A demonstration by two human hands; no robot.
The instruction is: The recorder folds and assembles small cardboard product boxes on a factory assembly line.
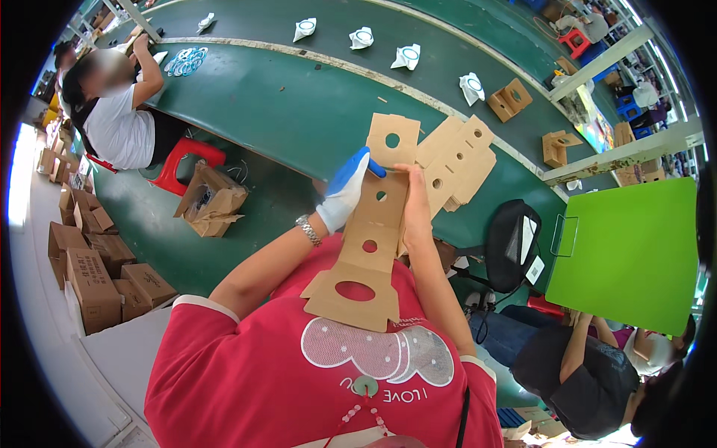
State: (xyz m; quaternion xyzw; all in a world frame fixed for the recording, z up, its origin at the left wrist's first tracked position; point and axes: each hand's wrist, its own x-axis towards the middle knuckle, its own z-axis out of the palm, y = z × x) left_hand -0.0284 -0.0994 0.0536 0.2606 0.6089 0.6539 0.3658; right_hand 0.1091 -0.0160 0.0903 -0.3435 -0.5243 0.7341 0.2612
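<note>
A long brown cardboard blank with round holes (373, 222) is held before a red T-shirt (246, 373), fingers of the blue-and-white gloved left hand (346, 190) gripping its left edge and of the bare right hand (417, 205) its right, near flat brown cardboard pieces (470, 173) stacked on a green table (254, 112).

L gloved fingers (347, 175) + R bare fingers (414, 181) | hold holed cdbd blank (379, 215) | blank stack (469, 169) on grn tbl (254, 112)

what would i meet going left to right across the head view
Pile of brown cartons, open cardboard box, gloved left hand, bare right hand, stacked die-cut cardboard blanks, bright green board.
</note>
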